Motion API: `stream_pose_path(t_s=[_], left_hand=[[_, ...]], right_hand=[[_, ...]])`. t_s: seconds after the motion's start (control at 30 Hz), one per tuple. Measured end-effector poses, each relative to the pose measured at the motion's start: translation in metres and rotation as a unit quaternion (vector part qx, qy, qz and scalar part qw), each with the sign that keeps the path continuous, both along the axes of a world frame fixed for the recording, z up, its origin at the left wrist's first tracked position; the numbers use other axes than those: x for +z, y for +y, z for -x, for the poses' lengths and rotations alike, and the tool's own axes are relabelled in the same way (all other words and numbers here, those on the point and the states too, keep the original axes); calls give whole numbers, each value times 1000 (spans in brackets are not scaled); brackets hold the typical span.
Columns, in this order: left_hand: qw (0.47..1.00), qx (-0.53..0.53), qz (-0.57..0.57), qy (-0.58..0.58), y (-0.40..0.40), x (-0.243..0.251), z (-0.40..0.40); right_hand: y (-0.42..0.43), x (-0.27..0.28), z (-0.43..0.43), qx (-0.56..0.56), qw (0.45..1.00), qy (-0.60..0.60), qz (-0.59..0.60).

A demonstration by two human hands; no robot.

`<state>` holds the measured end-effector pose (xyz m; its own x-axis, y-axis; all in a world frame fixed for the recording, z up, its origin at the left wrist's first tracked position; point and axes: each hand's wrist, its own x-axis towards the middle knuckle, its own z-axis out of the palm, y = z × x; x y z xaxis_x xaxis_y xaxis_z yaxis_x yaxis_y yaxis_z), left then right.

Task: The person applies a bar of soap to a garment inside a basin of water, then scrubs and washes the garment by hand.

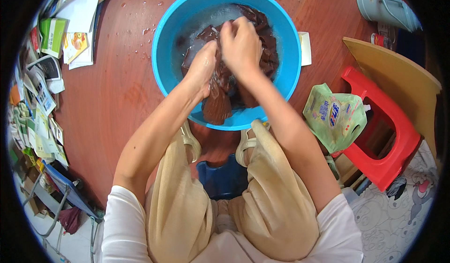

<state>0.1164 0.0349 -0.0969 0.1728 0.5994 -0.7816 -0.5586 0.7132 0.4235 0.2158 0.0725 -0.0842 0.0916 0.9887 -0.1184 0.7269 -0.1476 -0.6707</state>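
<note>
A round blue plastic basin (161, 69) stands on the reddish-brown floor before me, holding cloudy, sudsy water. Wet dark brown cloth (269, 52) lies bunched in it, one part hanging against the near inner wall. My left hand (204, 66) is closed on the cloth at the middle of the basin; its fingertips are partly hidden. Just to the right and slightly farther away, my right hand (242, 45) is blurred, with fingers curled over the same cloth. The two hands are close together above the water.
Right of the basin, a green detergent pouch (334, 113) rests on a red plastic stool (404, 140), near a wooden board (393, 62) and a grey watering can (381, 10). Papers and booklets (52, 34) pile up at left. A blue stool (223, 178) shows between my legs. Water drops dot the floor.
</note>
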Motion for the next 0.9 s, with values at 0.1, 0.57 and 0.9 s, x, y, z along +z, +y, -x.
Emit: stream_pose_path(t_s=[0.1,0.57,0.9], left_hand=[[999,-3,-18,-35,1,-1,7],[927,-167,-200,269,-15,9,39],[995,89,43,25,20,32,18]], right_hand=[[-5,-7,0,-5,999,18,-28],[10,-21,-63,-193,770,534,291],[-53,46,10,112,976,165,-92]])
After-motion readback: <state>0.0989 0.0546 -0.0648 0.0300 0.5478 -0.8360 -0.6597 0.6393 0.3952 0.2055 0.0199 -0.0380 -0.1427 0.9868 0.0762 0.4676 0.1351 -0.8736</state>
